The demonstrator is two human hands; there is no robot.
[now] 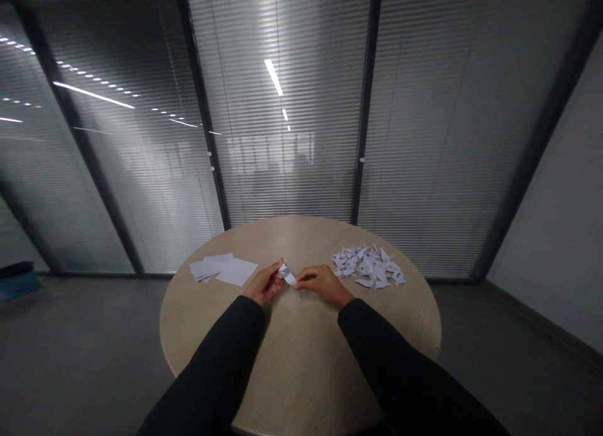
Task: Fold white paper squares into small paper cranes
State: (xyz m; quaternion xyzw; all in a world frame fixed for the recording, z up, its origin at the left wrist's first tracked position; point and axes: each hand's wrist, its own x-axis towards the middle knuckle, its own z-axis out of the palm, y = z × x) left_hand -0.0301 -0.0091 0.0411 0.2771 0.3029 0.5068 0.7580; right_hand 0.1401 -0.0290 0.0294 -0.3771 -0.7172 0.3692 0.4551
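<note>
A small folded piece of white paper is held between my two hands above the middle of the round table. My left hand is closed on its left end, fingers wrapped behind it. My right hand pinches the paper's right tip between thumb and finger. Left of my left hand lie several flat white paper sheets, partly overlapping. Beyond my right hand spreads a heap of small folded paper pieces with pointed ends. The exact folds of the held piece are too small to make out.
The round light-wood table has its far edge close to a glass partition with blinds. A white wall rises at the right. On the floor at the far left stands a blue object with a dark top.
</note>
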